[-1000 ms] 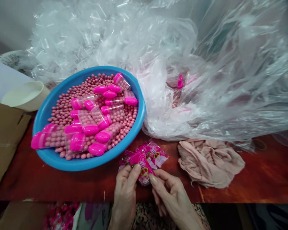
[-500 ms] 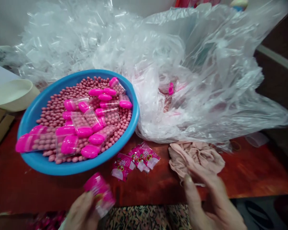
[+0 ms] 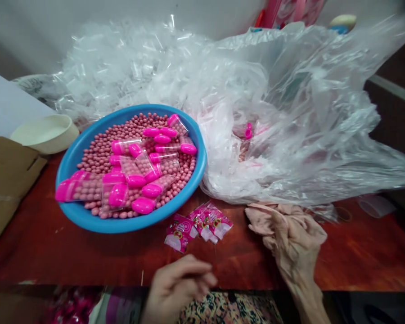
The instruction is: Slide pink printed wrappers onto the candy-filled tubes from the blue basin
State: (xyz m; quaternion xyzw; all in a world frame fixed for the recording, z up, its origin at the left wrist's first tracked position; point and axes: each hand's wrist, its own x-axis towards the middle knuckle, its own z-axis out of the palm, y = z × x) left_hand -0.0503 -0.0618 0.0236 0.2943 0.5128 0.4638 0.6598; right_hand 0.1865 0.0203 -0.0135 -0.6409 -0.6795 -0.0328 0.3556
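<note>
Head view, 2 hands at the near edge of a red-brown table (image 3: 54, 252). We mark the right hand (image 3: 295, 240) lying palm-down on a crumpled pink cloth (image 3: 261, 218), its fingers bent into the folds; we cannot tell whether they grip it. The left hand (image 3: 178, 285) hovers at the table edge, loosely clenched, thumb against fingertips, with nothing visible in it. Between the hands and farther back, we see pink sachets (image 3: 199, 225) lying clustered on the table, just in front of a blue basin (image 3: 121, 225). The basin holds pink candy beads (image 3: 97, 153) and clear pink-capped tubes (image 3: 145, 173). Behind the cloth we see heaped clear plastic bags (image 3: 290, 126).
</note>
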